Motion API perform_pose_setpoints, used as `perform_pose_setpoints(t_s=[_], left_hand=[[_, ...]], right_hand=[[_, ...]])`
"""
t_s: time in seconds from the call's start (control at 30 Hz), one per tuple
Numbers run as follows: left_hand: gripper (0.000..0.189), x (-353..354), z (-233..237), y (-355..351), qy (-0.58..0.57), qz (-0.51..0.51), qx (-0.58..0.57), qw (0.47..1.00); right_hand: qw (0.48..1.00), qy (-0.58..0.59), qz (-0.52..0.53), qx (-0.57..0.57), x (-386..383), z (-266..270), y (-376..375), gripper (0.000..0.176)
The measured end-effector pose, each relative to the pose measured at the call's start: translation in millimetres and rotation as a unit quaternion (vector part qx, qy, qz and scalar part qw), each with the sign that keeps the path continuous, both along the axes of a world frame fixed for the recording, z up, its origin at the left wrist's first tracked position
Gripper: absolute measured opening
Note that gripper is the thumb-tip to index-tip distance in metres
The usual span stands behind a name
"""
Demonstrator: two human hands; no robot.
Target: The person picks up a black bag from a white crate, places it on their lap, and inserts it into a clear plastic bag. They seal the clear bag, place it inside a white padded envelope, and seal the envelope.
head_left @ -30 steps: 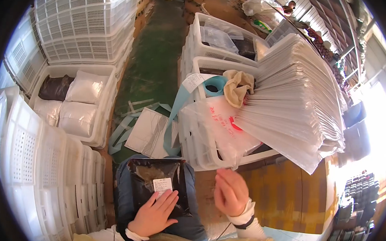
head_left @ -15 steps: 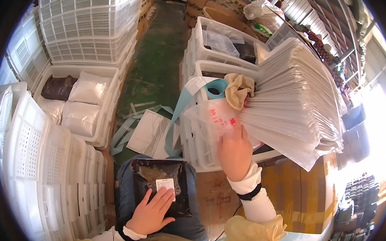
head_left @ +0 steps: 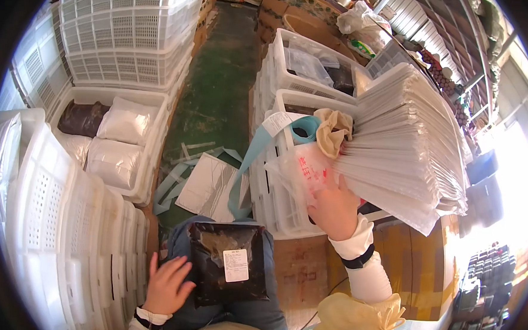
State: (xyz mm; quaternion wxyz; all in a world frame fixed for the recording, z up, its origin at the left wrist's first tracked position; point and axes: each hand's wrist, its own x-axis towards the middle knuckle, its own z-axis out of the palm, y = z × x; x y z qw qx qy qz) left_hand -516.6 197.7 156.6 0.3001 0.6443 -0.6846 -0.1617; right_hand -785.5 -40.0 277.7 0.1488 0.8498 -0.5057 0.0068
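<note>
A dark sealed bag with a white label lies across the person's lap. Just left of it is my left hand, fingers spread and holding nothing. My right hand is at a clear plastic bag with red lettering, on the crate at the right. Its fingers are bent onto the plastic and appear to pinch it; the fingertips are partly hidden. Beside that hand a thick fanned stack of white plastic sleeves leans over the crate. A roll of blue label tape and a beige cloth lie behind.
White crates are stacked along the left, one holding silvery packed bags. More crates stand at the right. Blue tape trails down to a white sheet on the green floor. A taped cardboard box stands at right.
My left hand has lifted off the labelled dark bag and moved left, uncovering the label. My right hand has shifted slightly right, its fingers more bent at the plastic. The view has shifted a little.
</note>
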Motion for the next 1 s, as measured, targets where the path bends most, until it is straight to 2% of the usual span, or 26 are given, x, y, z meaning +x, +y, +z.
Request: perform_pose_setpoints(t_s=[0.1, 0.2, 0.33, 0.43, 0.53, 0.73, 0.87, 1.0], left_hand=[[0.020, 19.8, -4.1, -1.9, 0.035, 0.063, -0.044, 0.996], [0.016, 17.8, 0.2, -9.0, 0.089, 0.078, -0.051, 0.992], [0.018, 4.9, -10.1, -16.8, 0.110, 0.040, -0.082, 0.990], [0.019, -3.5, -12.5, -22.5, 0.126, 0.039, -0.095, 0.987], [0.032, -4.5, -6.3, -28.2, 0.142, 0.040, -0.068, 0.987], [0.038, -9.6, -12.8, -37.2, 0.174, 0.038, -0.027, 0.984], [0.038, -10.8, -14.8, -44.1, 0.185, 0.042, -0.023, 0.982], [0.037, -10.0, -15.4, -50.4, 0.163, 0.047, -0.023, 0.985]], right_hand=[[0.999, 0.038, 0.008, -0.034, -0.2, -9.1, -2.2, 0.018], [0.997, 0.057, 0.016, -0.042, -3.9, -21.2, -12.2, 0.018], [0.999, -0.015, 0.001, 0.033, -4.1, -10.4, -15.6, 0.023], [0.999, -0.010, -0.025, 0.031, 1.8, -8.5, -15.0, 0.028], [0.997, 0.005, -0.012, 0.072, 5.1, -0.1, -15.0, 0.029], [0.997, -0.058, 0.009, 0.057, -1.2, -22.7, -20.5, 0.014], [0.993, -0.101, 0.001, 0.067, -6.8, -12.0, -20.0, 0.012], [0.982, -0.181, 0.044, -0.034, -10.2, 6.8, -10.5, 0.005]])
